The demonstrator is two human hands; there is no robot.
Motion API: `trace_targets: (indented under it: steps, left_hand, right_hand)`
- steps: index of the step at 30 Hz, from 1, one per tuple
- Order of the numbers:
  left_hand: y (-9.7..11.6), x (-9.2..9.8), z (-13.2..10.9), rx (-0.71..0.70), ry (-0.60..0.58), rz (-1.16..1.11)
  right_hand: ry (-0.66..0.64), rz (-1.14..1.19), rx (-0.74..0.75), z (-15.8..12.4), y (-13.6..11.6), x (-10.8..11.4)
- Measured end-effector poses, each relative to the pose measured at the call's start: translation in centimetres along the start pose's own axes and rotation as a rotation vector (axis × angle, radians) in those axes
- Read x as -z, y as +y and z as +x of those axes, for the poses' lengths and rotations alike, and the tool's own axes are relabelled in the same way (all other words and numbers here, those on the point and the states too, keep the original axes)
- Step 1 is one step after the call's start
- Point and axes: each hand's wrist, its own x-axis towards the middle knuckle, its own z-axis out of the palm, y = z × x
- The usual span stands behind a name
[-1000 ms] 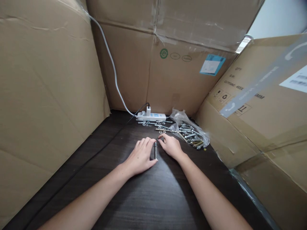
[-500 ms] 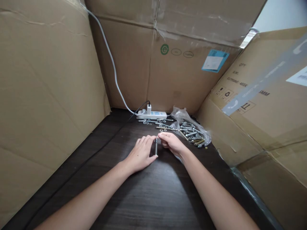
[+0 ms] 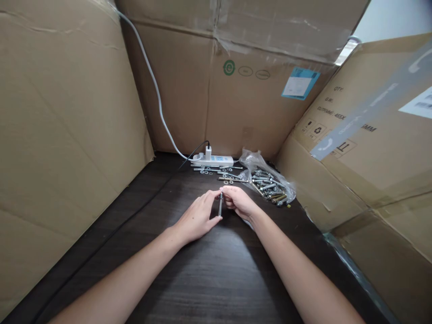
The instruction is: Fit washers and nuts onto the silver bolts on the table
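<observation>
In the middle of the head view, my left hand (image 3: 199, 214) is closed on a metal bolt (image 3: 220, 207), its thumb at the near end and its fingers at the far end. The bolt looks like an expansion bolt with a sleeve and points away from me. My right hand (image 3: 239, 201) pinches at the bolt's far tip, where a small washer sits at its fingertips, mostly hidden. Both hands are just above the dark table (image 3: 202, 274).
Beyond my hands lie loose bolts (image 3: 232, 179) with washers and nuts (image 3: 206, 171). A clear plastic bag (image 3: 288, 189) holds many bolts (image 3: 268, 184). Behind stands a white power strip (image 3: 219, 160) with cables. Cardboard walls (image 3: 178, 90) enclose the table.
My right fingertips have brought the washer onto or against the bolt's far tip. My left hand keeps its grip; the view has shifted slightly.
</observation>
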Motion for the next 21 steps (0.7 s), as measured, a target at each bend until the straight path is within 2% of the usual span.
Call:
trace_targets:
  steps: [11,16,21]
  left_hand:
    - [0.1,0.26,0.03,0.041,-0.007,0.078]
    - [0.32,0.34,0.04,0.056,0.029,0.066]
    - [0.33,0.49,0.09,0.012,0.002,0.096]
  right_hand:
    - [0.079,-0.001,-0.032,0.37,0.42,0.16]
    - [0.065,-0.024,-0.046,0.29,0.29,-0.06]
    - [0.044,-0.03,-0.055,0.18,0.33,-0.11]
